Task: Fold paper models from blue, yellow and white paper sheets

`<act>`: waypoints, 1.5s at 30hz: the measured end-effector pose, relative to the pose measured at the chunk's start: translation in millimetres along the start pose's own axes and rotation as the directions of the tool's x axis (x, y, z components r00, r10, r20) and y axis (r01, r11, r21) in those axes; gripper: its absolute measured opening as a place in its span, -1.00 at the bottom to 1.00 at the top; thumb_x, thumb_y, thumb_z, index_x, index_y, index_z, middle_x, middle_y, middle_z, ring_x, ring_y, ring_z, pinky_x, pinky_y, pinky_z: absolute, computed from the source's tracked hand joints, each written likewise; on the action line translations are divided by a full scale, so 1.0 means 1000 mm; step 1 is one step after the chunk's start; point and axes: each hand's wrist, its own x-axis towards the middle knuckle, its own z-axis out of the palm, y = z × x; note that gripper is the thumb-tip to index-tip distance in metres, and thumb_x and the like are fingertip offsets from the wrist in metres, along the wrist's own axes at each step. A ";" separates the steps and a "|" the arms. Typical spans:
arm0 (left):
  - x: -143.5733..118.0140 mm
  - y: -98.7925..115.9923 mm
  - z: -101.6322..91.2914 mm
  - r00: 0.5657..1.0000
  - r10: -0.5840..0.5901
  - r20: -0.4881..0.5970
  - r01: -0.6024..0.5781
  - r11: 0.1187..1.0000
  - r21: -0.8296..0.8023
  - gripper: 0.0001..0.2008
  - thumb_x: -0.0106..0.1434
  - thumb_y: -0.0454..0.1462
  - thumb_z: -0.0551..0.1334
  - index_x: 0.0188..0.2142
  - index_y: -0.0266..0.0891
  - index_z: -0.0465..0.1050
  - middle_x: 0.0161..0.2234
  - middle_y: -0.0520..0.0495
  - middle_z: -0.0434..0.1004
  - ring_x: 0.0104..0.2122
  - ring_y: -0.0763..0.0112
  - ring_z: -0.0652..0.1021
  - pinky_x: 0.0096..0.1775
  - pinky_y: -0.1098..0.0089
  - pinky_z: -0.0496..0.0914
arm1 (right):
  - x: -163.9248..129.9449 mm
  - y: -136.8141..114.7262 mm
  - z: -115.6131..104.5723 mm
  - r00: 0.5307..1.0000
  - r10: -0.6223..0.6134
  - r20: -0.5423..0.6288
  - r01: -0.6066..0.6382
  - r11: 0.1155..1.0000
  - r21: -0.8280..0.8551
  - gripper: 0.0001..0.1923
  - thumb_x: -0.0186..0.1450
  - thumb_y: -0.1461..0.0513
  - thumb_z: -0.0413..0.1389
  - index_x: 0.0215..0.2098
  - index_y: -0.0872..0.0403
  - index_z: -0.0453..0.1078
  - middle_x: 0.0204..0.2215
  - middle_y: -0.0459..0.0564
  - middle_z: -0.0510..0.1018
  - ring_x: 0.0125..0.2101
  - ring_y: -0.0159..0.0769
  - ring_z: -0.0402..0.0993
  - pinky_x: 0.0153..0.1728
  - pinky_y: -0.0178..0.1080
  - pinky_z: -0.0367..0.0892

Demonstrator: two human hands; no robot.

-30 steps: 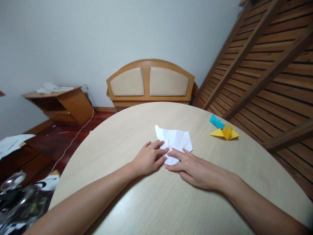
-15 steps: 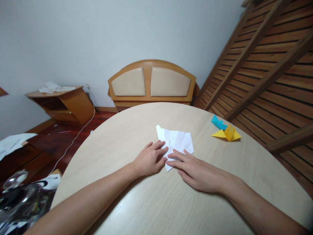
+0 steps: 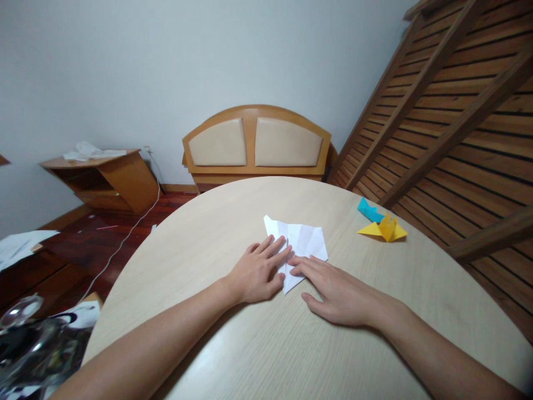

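Observation:
A creased, partly folded sheet of white paper (image 3: pixel 306 240) lies on the round wooden table (image 3: pixel 191 239). My left hand (image 3: pixel 261 270) rests flat on the paper's left part, fingers spread and pointing to the far right. On its lower right part lie the fingertips of my right hand (image 3: pixel 328 286), its thumb held apart, close to the table. Neither hand grips anything. One pointed corner of the paper shows between the hands, towards me; the parts under my fingers are hidden.
To the right, near the table's edge, are a yellow origami piece (image 3: pixel 386 229) and a blue one (image 3: pixel 370 211) behind it. A wooden slatted frame (image 3: pixel 466 133) leans at the right. Beyond the table stands a headboard (image 3: pixel 250 139); a small cabinet (image 3: pixel 120 180) is at the left.
My left hand's fingers have spread and slid a little further across the paper. My right hand's fingertips have shifted slightly away from me, off the near corner. The view has tilted slightly.

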 end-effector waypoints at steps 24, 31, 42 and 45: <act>0.003 0.001 0.010 0.985 -0.128 -0.117 0.124 0.991 -0.041 -0.19 0.31 0.10 0.17 0.39 -0.29 0.04 0.39 -0.40 0.03 0.37 -0.09 0.13 0.27 -0.04 0.17 | 0.004 -0.004 0.004 0.998 0.014 -0.058 -0.017 0.999 -0.043 -0.39 0.26 0.20 0.13 0.28 0.11 0.27 0.23 0.16 0.38 0.24 -0.03 0.26 0.29 0.04 0.14; 0.005 0.003 0.010 0.986 -0.133 -0.098 0.130 0.991 -0.036 -0.19 0.29 -0.01 0.20 0.39 -0.35 -0.01 0.40 -0.40 -0.01 0.38 -0.07 0.10 0.29 -0.05 0.14 | 0.004 0.003 0.008 0.999 0.036 -0.031 -0.038 0.997 -0.069 -0.29 0.29 0.16 0.12 0.37 0.15 0.15 0.32 0.21 0.25 0.29 0.01 0.17 0.31 0.07 0.09; 0.003 -0.002 0.006 0.987 -0.059 -0.152 0.063 0.998 0.016 -0.40 0.40 -0.04 0.09 0.35 -0.21 0.14 0.40 -0.22 0.07 0.40 0.00 0.05 0.31 -0.09 0.05 | 0.005 0.017 -0.001 0.997 -0.082 -0.014 0.083 0.996 0.037 -0.46 0.34 0.17 0.13 0.29 -0.07 0.30 0.28 0.05 0.36 0.30 -0.04 0.21 0.36 0.21 -0.20; 0.004 -0.007 0.009 0.973 -0.120 -0.198 0.123 0.992 0.001 -0.40 0.40 -0.06 0.10 0.34 -0.25 0.14 0.33 -0.27 0.23 0.34 0.00 0.21 0.30 -0.07 0.08 | 0.007 0.025 -0.002 0.996 -0.087 -0.006 0.087 0.995 0.049 -0.55 0.38 0.09 0.12 0.22 -0.08 0.38 0.25 0.03 0.42 0.31 -0.06 0.19 0.36 0.23 -0.22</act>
